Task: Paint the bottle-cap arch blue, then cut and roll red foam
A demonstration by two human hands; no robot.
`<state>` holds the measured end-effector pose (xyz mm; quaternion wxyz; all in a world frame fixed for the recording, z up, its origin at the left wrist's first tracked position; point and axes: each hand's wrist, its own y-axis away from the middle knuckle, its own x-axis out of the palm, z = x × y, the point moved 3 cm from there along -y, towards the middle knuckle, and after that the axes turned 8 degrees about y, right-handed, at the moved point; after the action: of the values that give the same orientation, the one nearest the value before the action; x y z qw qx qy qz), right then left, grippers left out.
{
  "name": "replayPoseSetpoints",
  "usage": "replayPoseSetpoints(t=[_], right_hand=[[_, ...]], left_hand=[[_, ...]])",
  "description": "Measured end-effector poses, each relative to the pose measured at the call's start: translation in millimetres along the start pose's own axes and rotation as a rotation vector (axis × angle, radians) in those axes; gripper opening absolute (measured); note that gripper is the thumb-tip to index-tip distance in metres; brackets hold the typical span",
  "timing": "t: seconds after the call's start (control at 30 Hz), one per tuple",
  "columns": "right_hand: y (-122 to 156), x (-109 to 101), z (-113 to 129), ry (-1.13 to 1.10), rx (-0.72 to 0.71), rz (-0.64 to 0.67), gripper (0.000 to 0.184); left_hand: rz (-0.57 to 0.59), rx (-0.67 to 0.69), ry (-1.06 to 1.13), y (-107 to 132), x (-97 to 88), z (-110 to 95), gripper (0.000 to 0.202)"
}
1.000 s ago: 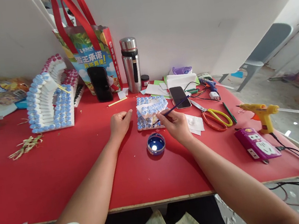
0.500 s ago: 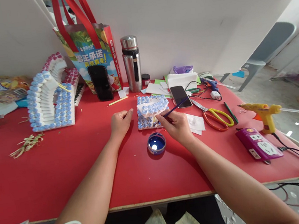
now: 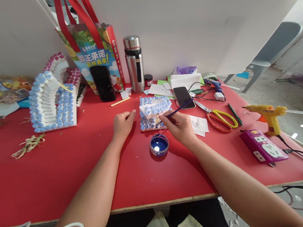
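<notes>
My right hand (image 3: 182, 126) pinches a slim paintbrush (image 3: 180, 108) with a dark blue handle, its lower end down at the front of a small craft piece (image 3: 155, 110). This piece is built of white rolls with light blue, rosette-like ends, and a white strip lies across its middle. Where exactly the brush tip touches, I cannot tell. Left of the piece, my left hand (image 3: 123, 125) rests on the table in a loose fist, thumb on top, with nothing showing in it. A round open jar of dark blue paint (image 3: 159, 145) stands just in front of the piece.
On the red table (image 3: 94, 189), scissors (image 3: 220, 119), a phone (image 3: 183, 97), a yellow glue gun (image 3: 266, 112) and a purple power strip (image 3: 263, 145) lie right. Behind stand a steel flask (image 3: 135, 65) and shopping bag (image 3: 91, 58). A larger blue-and-white craft piece (image 3: 51, 101) stands left.
Everything in view has shifted very slightly to the right with the camera. Both hands keep nearly the same place and pose, the brush still at the front of the craft piece.
</notes>
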<state>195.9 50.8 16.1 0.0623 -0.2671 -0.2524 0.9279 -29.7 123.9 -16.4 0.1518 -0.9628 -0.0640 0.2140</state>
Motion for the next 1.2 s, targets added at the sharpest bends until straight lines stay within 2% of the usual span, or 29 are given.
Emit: replayPoseSetpoints(t=[0.23, 0.83, 1.07, 1.2], right_hand=[[0, 3, -1, -0.005, -0.022, -0.004, 0.024], [-2, 2, -7, -0.007, 0.059, -0.016, 0.028], [-2, -1, -10, -0.021, 0.076, -0.081, 0.030], [-2, -1, -10, -0.044, 0.109, -0.073, 0.030]], left_hand=[[0.006, 0.000, -0.005, 0, 0.1, -1, 0.051], [-0.002, 0.006, 0.000, 0, -0.1, 2, 0.052], [-0.006, 0.000, -0.003, 1, -0.6, 3, 0.053], [-0.007, 0.000, -0.007, 0, -0.7, 2, 0.052]])
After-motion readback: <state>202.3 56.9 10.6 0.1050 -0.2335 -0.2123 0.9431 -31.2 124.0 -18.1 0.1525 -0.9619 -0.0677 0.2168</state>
